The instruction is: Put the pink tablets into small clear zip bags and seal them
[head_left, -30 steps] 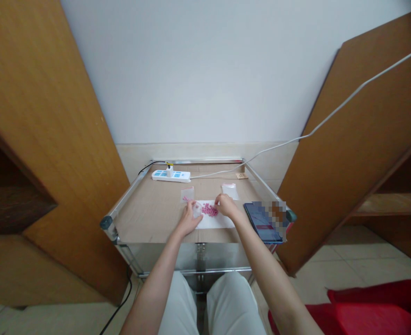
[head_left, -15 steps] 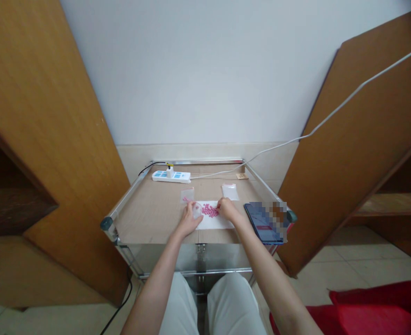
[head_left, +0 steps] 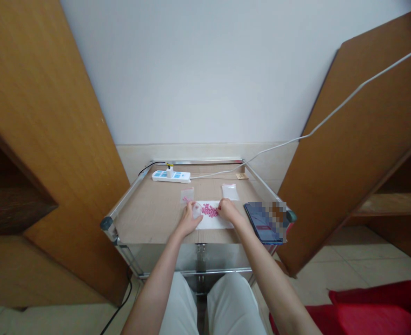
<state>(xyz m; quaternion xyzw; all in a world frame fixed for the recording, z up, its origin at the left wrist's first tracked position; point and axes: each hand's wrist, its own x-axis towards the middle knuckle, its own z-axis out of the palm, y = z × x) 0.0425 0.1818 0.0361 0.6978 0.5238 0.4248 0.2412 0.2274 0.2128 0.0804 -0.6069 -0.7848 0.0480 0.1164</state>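
A loose cluster of small pink tablets [head_left: 209,211] lies on a white paper sheet [head_left: 215,223] in the middle of the cardboard-covered table top [head_left: 149,211]. My left hand [head_left: 188,220] sits at the sheet's left end, holding a small clear plastic piece [head_left: 197,210]. My right hand [head_left: 227,210] rests at the right edge of the tablets, its fingertips bunched against them. A small clear zip bag [head_left: 188,195] with a little pink inside lies just above my left hand. Another clear bag [head_left: 230,191] lies above my right hand.
A dark smartphone [head_left: 263,223], partly pixelated, lies at the table's right. A white power strip [head_left: 171,176] with a plugged-in adapter stands at the back, its cables trailing away. Metal rails edge the table, and wooden panels stand on both sides.
My right hand has moved nearer to me and slightly right along the tablets. My left hand has stayed nearly still.
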